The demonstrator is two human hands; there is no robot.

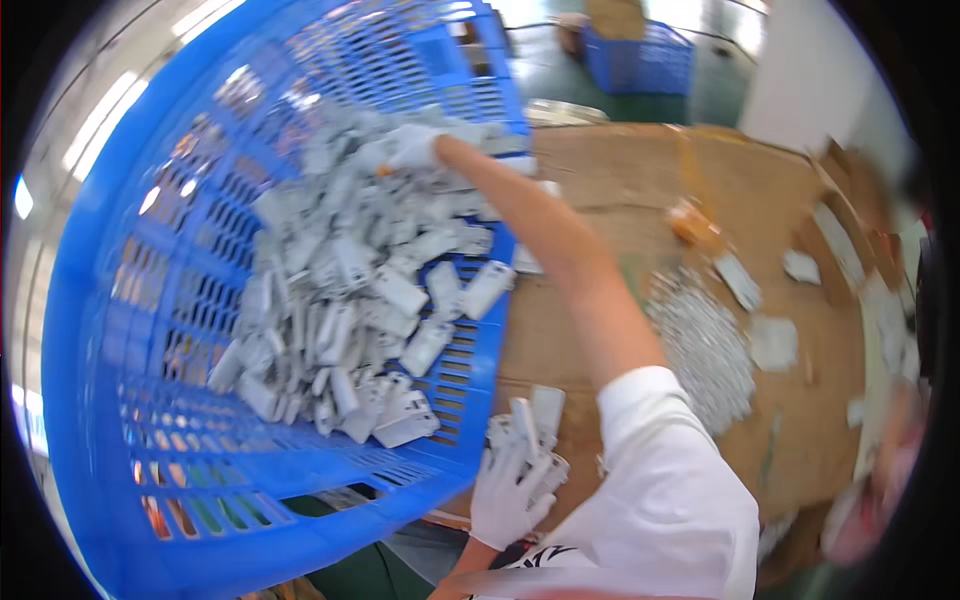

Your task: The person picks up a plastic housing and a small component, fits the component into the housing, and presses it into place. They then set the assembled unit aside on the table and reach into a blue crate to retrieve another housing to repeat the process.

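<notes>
A large blue plastic basket (80,330) stands tilted on the left, with a heap of small flat white plastic parts (350,260) inside. My right hand (405,150), in a white glove, reaches across into the far part of that heap. Blur and the surrounding parts hide its fingers; a small orange spot shows beside them. Close to me, outside the basket's near right edge, my gloved left hand (507,500) is closed around several white plastic parts (535,435), some of them standing on end.
Brown cardboard (590,170) covers the table. On its right side lie a pile of small shiny pieces (700,345), an orange lump (693,222) and a few loose white pieces (773,343). Another blue basket (640,60) stands on the floor beyond. A blurred person (870,500) is at the right edge.
</notes>
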